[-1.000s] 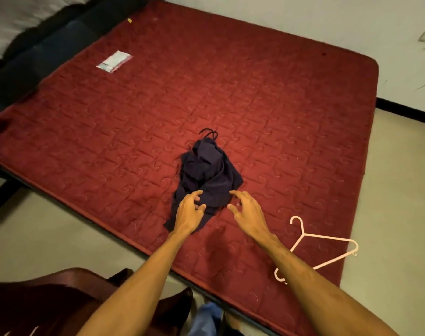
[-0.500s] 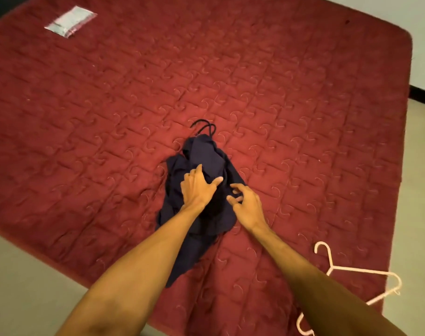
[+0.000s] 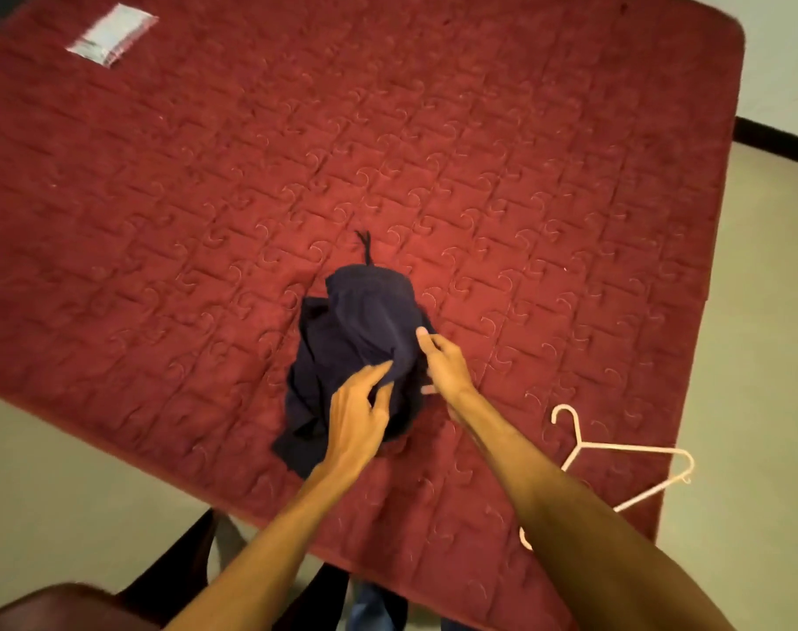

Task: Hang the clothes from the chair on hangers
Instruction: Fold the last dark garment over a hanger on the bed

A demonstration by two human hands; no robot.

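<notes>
Directly between both hands, dark garment

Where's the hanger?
In the head view, the pink hanger lies on the red mattress near its right edge, just right of the right forearm.

A dark navy garment lies crumpled in a heap on the red mattress, near the middle of its near edge, with a drawstring trailing from its far end. The left hand and right hand pinch its near folds. A pale pink hanger lies flat by the mattress's near right corner, hook pointing away.
</notes>
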